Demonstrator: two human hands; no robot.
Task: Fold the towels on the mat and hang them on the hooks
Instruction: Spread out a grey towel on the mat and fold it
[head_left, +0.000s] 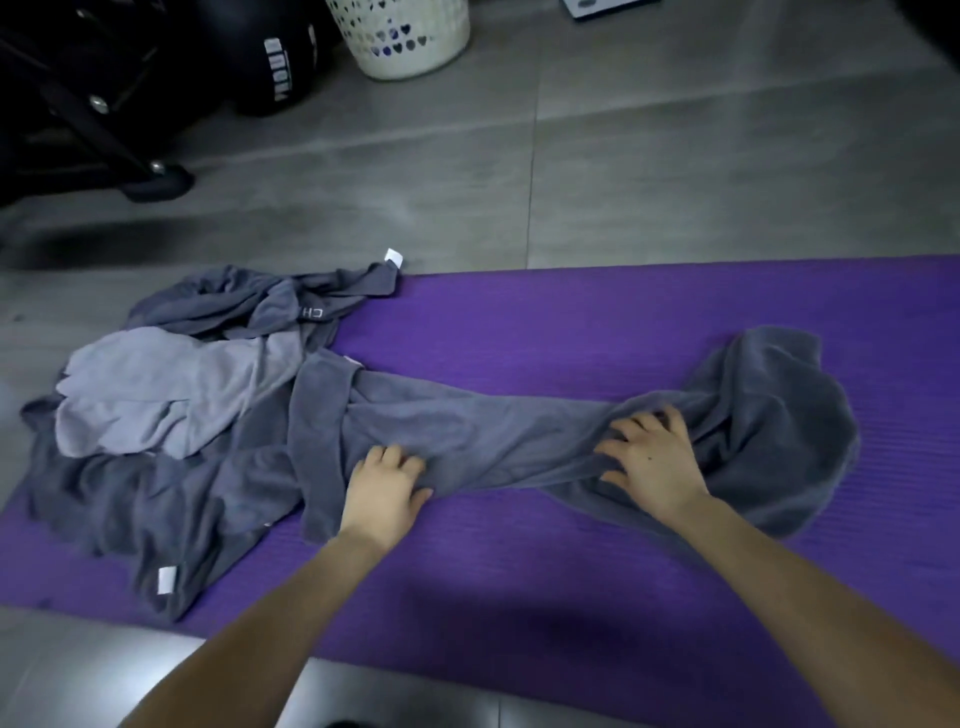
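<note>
A purple mat (519, 322) lies across the grey floor. A dark grey towel (493, 431) stretches bunched along the mat's middle, its right end crumpled in a heap. My left hand (384, 488) grips the towel near its middle, fingers curled into the cloth. About a hand's width to the right, my right hand (649, 462) clutches the same towel beside the heap. On the mat's left end sits a pile of towels: a light grey towel (166, 395) on top of darker grey towels (156, 499). No hooks are in view.
A white laundry basket (405, 41) with heart-shaped holes stands at the back. Black equipment with a metal frame (104, 114) and a dark round bag (275, 67) fill the back left corner. Grey floor tiles (675, 182) surround the mat.
</note>
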